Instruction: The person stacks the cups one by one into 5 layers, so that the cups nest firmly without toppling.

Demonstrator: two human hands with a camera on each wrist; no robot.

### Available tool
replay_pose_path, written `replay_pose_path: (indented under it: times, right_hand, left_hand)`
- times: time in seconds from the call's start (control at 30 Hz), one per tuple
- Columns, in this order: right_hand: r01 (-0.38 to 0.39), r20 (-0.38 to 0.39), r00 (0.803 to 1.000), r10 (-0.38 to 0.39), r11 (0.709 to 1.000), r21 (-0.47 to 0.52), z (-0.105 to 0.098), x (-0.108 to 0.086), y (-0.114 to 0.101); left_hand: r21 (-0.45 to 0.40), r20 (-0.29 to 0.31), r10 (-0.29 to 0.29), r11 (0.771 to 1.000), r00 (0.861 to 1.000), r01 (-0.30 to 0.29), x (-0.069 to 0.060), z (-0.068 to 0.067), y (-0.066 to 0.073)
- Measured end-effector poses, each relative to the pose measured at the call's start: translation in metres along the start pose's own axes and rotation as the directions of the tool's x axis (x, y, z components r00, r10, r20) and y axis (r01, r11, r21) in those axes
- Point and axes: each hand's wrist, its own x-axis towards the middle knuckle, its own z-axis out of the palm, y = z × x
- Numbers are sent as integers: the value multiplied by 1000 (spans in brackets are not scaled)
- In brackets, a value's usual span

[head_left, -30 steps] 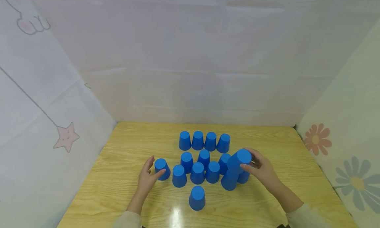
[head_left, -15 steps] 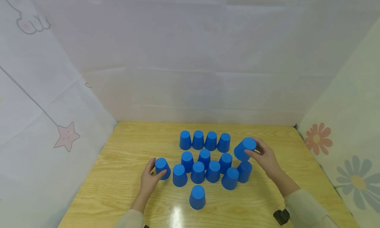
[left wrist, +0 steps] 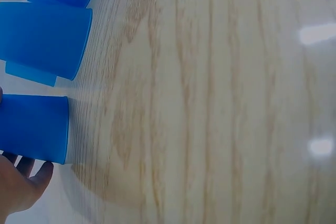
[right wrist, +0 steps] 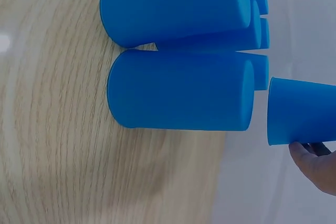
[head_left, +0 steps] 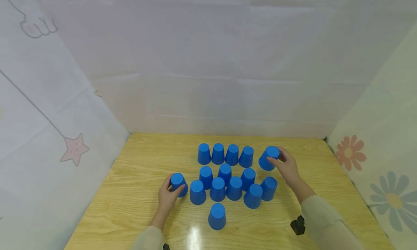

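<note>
Upside-down blue plastic cups stand on the wooden table. My left hand (head_left: 167, 198) grips the leftmost cup (head_left: 177, 182) between thumb and fingers; in the left wrist view this cup (left wrist: 34, 129) stays upright with fingers along its side. At the back right, my right hand (head_left: 288, 169) holds another upside-down cup (head_left: 268, 159), slightly tilted. The right wrist view shows that held cup (right wrist: 302, 111) raised off the table, thumb near its rim. Nearest below it are a right-end cup (head_left: 269, 189) and a neighbouring cup (head_left: 253, 196).
A back row of cups (head_left: 218, 154) stands left of the raised cup. Several more fill the middle, including one cup (head_left: 218, 187), and a single cup (head_left: 217, 216) stands in front. Cloth walls (head_left: 221, 80) enclose the wooden table (head_left: 137, 163).
My right hand has lifted its cup off the right-hand cups and carried it toward the back right. My left hand has closed in round the leftmost cup, which stays in place.
</note>
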Motion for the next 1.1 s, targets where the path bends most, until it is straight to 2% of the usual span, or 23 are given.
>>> replay_pose_path:
  times: [0.3, 0.47, 0.73, 0.8, 0.83, 0.97, 1.1]
  right_hand:
    - [-107, 35, 994, 106, 994, 22, 2, 16, 21]
    - [-207, 55, 977, 206, 978, 7, 3, 22, 31]
    - [-302, 74, 951, 301, 953, 12, 4, 29, 44]
    - [-316, 75, 946, 315, 949, 11, 4, 31, 48]
    - [-319, 76, 945, 318, 948, 10, 5, 32, 49]
    - [-324, 70, 944, 323, 946, 11, 9, 36, 51]
    - [-330, 67, 942, 329, 944, 11, 13, 38, 50]
  left_hand:
    - [-13, -11, 3, 1000, 1000, -3, -3, -2, 1]
    - [3, -22, 5, 1000, 1000, -5, -3, -2, -1]
    - [14, -30, -5, 1000, 1000, 6, -5, -1, -1]
    - [9, -29, 0, 1000, 1000, 0, -6, -1, 0]
    - [5, -28, -1, 1000, 1000, 1, -8, -2, 6]
    - [1, -35, -8, 1000, 999, 8, -9, -2, 7]
    - [5, -35, -20, 1000, 999, 20, -8, -2, 0]
